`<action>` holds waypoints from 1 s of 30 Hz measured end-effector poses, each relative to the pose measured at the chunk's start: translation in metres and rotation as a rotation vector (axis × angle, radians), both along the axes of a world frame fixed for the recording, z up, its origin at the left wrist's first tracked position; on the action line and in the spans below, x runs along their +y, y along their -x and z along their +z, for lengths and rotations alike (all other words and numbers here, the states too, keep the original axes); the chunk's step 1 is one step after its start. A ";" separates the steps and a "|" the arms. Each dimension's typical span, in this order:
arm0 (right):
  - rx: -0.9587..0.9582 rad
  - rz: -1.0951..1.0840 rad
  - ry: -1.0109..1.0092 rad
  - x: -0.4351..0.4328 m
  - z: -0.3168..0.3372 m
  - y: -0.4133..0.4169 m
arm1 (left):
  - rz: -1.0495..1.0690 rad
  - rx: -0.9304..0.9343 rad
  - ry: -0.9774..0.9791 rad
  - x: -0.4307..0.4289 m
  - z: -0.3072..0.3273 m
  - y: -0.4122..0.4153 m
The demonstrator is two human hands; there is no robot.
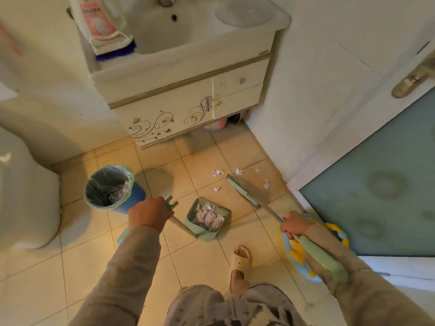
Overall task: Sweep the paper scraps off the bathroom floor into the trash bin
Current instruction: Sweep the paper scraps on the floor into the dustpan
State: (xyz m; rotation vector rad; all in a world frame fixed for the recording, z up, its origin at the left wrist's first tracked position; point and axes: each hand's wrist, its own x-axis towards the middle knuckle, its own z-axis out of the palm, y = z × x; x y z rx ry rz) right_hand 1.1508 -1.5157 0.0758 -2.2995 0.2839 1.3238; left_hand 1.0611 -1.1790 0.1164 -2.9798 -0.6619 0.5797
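Observation:
My left hand (150,214) grips the top of the long handle of a green dustpan (208,218), which stands on the floor holding a pile of white paper scraps. My right hand (294,224) is closed around the shaft of a green broom (242,190), whose head rests on the tiles beyond the dustpan. Several loose paper scraps (218,172) lie around the broom head, near the wall corner. A blue trash bin (113,187) with a clear liner stands to the left of the dustpan, with some paper inside.
A sink cabinet (188,109) stands against the far wall. A toilet (23,196) is at the left, a frosted door (376,184) at the right. A blue and yellow object (296,255) lies on the floor by the door. My slippered foot (240,267) is behind the dustpan.

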 end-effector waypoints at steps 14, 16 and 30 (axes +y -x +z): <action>-0.080 0.186 0.135 0.070 -0.025 -0.133 | 0.039 0.041 0.038 -0.017 -0.009 -0.061; -0.064 0.241 0.171 0.081 -0.034 -0.136 | 0.036 0.049 0.048 -0.018 -0.012 -0.063; 0.084 0.536 0.219 0.066 -0.029 -0.034 | -0.009 0.043 0.037 -0.011 -0.019 -0.087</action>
